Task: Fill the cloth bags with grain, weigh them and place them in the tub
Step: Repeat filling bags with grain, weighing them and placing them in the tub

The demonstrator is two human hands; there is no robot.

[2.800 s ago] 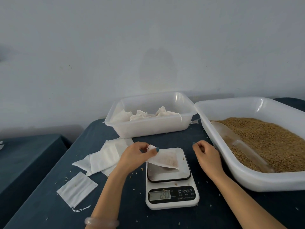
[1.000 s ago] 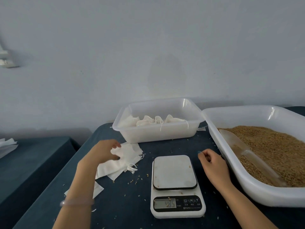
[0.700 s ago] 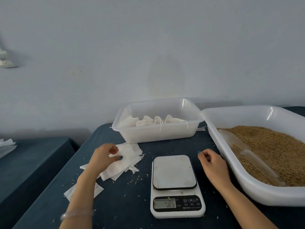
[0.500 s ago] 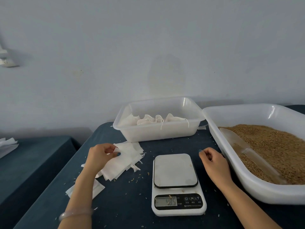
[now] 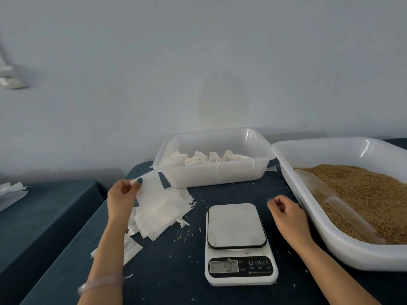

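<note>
My left hand pinches the top corner of a flat empty cloth bag and lifts it off the pile of empty bags left of the scale. The white kitchen scale stands in front of me with nothing on its platform and its display lit. My right hand rests on the cloth between the scale and the grain tray, fingers loosely curled, holding nothing. The clear tub behind holds several filled, tied bags. Brown grain fills the big white tray, a clear scoop lying in it.
A dark blue cloth covers the table, with loose grains scattered around the scale. One more empty bag lies by my left forearm. A second blue-covered surface sits lower at the left, white fabric at its edge. A plain wall stands close behind.
The filled bag that my left hand held over the scale is gone from it. My left hand went to the pile and has now raised one empty bag by its corner. My right hand stayed put.
</note>
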